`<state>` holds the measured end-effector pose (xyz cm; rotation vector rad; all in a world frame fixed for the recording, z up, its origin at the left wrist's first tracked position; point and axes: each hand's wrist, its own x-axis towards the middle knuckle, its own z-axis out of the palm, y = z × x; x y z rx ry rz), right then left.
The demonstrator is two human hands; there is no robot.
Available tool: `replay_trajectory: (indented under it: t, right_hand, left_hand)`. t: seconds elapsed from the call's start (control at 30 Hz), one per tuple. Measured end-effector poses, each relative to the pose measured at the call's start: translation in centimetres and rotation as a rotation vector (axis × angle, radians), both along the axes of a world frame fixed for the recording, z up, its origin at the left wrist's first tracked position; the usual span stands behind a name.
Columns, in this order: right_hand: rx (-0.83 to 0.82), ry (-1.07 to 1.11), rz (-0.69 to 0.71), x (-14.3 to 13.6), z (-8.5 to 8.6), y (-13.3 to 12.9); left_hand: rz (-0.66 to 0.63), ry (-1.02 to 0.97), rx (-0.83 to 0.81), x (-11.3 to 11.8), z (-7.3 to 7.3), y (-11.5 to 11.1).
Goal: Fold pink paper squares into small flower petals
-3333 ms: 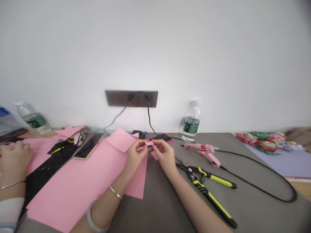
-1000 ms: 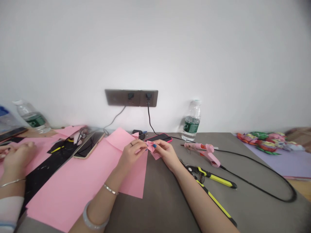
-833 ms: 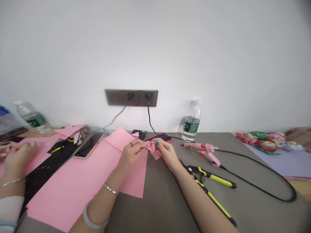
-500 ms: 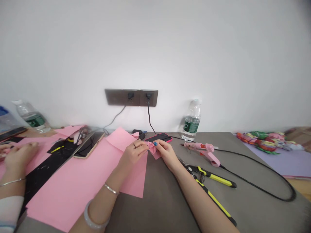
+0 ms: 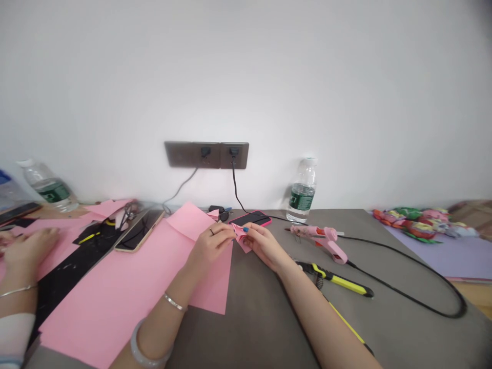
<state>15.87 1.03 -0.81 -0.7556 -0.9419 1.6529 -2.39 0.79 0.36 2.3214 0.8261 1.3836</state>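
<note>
A small folded piece of pink paper (image 5: pixel 241 234) is pinched between my two hands near the middle of the table. My left hand (image 5: pixel 209 245), with a ring on one finger, grips its left side. On its right side are the closed fingers of my right hand (image 5: pixel 264 245), one nail painted blue. Large pink sheets (image 5: pixel 126 287) lie under and beside my left forearm. Just behind my hands rests a phone with a pink edge (image 5: pixel 261 219). Where my fingertips cover the folded paper, its shape is partly hidden.
To the right are a pink glue gun (image 5: pixel 321 236) with a black cord, yellow-black pliers (image 5: pixel 346 284) and an upright water bottle (image 5: pixel 302 192). Colourful paper pieces (image 5: pixel 418 223) lie far right. Another phone (image 5: pixel 140 230) and another person's hands (image 5: pixel 31 248) are at left.
My right hand has turned slightly over the folded paper, and my right forearm now covers more of the pliers. The other person's hands at left have shifted slightly.
</note>
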Motion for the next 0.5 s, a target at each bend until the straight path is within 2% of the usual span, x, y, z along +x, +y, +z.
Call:
replay_trajectory:
  t: [0.17, 0.3, 0.4, 0.5]
  right_hand:
    - [0.006, 0.02, 0.045, 0.1, -0.2, 0.1]
    - [0.018, -0.017, 0.114, 0.2, 0.1, -0.1]
    - [0.026, -0.012, 0.134, 0.1, 0.5, -0.3]
    - [-0.017, 0.043, 0.165, -0.1, 0.7, -0.5]
  left_hand:
    - [0.038, -0.329, -0.481, -0.3, -0.1, 0.7]
    - [-0.116, -0.349, -0.845, -0.4, -0.4, 1.4]
    - [-0.201, -0.398, -0.999, 0.0, -0.5, 1.2]
    - [-0.288, -0.5, -1.057, 0.3, -0.6, 0.8]
